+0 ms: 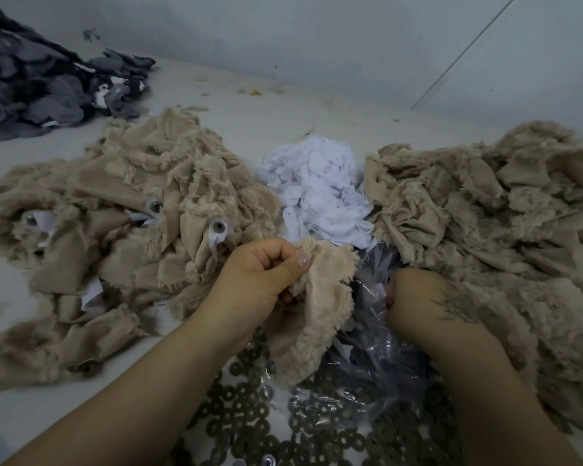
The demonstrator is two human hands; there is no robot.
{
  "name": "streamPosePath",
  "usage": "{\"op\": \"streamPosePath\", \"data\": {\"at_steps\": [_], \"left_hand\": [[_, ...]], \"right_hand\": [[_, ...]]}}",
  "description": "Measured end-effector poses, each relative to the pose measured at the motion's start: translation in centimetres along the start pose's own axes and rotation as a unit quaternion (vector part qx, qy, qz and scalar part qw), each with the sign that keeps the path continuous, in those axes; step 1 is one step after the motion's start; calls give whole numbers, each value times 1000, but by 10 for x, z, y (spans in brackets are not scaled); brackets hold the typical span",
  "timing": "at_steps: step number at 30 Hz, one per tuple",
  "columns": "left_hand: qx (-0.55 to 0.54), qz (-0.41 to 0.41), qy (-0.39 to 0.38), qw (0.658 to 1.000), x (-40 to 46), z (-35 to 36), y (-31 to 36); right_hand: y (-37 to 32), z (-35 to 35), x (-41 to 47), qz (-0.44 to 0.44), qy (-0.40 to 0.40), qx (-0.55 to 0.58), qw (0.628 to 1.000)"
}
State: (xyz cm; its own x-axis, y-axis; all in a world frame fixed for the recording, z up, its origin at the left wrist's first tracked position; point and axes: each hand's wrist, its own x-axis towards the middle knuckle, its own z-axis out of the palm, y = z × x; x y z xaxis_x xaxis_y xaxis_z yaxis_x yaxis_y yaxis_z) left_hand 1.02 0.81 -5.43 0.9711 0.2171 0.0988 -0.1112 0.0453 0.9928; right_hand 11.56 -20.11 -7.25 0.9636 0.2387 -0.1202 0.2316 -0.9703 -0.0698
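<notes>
My left hand (263, 274) pinches the top edge of a beige plush fabric piece (317, 307) between thumb and curled fingers; the piece hangs down in front of me. My right hand (414, 297) is curled, knuckles up, reaching into a clear plastic bag (377, 338) just right of the piece; what its fingers hold is hidden. Several dark round washers (249, 428) lie spread below both hands.
A beige plush pile with plastic eyes fitted (132, 210) lies at left, another beige pile (502, 213) at right. White paper scraps (320, 193) are heaped between them. Dark grey fabric (44, 85) is piled far left, by the wall (350, 38).
</notes>
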Motion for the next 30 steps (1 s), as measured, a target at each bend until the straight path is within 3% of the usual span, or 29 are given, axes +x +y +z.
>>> {"op": "streamPosePath", "data": {"at_steps": [6, 12, 16, 19, 21, 26, 30], "left_hand": [[0, 0, -3, 1000, -1, -1, -1], [-18, -7, 0, 1000, -2, -1, -2], [-33, -16, -1, 999, -3, -1, 0], [-44, -17, -2, 999, -3, -2, 0], [-52, -14, -1, 999, -3, -3, 0], [-63, 14, -13, 998, -3, -3, 2], [-36, 36, -16, 999, -5, -3, 3]], "right_hand": [[-4, 3, -2, -31, 23, -21, 999], [-8, -18, -13, -41, -27, 7, 999], [-7, -36, -21, 3, 5, 43, 999], [-7, -52, -23, -1, 81, 133, 988], [-13, -61, -34, -33, 129, 214, 968], [-39, -56, -54, -115, -8, 387, 915], [-51, -46, -51, -75, -76, 571, 814]]}}
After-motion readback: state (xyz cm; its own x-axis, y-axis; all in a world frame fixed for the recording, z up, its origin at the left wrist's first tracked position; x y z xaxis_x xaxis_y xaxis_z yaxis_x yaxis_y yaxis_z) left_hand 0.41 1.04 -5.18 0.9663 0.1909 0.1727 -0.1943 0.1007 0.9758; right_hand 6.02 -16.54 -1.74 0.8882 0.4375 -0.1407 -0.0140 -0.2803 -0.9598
